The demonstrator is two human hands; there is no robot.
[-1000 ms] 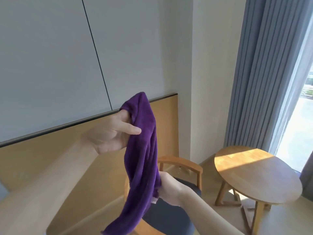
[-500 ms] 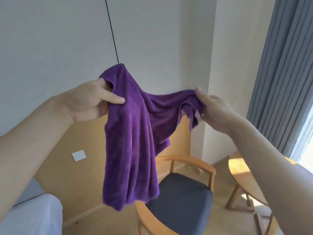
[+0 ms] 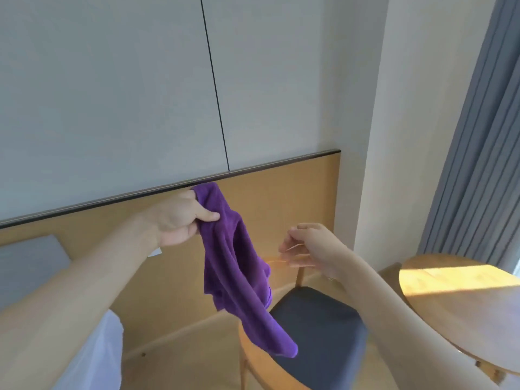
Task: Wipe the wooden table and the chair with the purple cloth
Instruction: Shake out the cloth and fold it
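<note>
- The wall (image 3: 112, 94) fills the upper half of the view, pale panels split by a thin dark seam, with a wooden wainscot panel (image 3: 295, 198) running below it.
- A grey curtain (image 3: 478, 150) hangs in folds at the right edge.
- The wooden table (image 3: 461, 313), round, stands at lower right with a patch of sunlight across its top.
- The chair (image 3: 318, 330), wooden-framed with a dark blue seat, stands between the table and the wall.
- The purple cloth (image 3: 239, 277) hangs in the air above the chair's seat, touching neither chair nor table.
- The left hand (image 3: 180, 220) grips the cloth's top corner, thumb pressed across the fabric.
- The right hand (image 3: 309, 246) is just beside the cloth, apart from it, fingers loosely curled and holding nothing.
</note>
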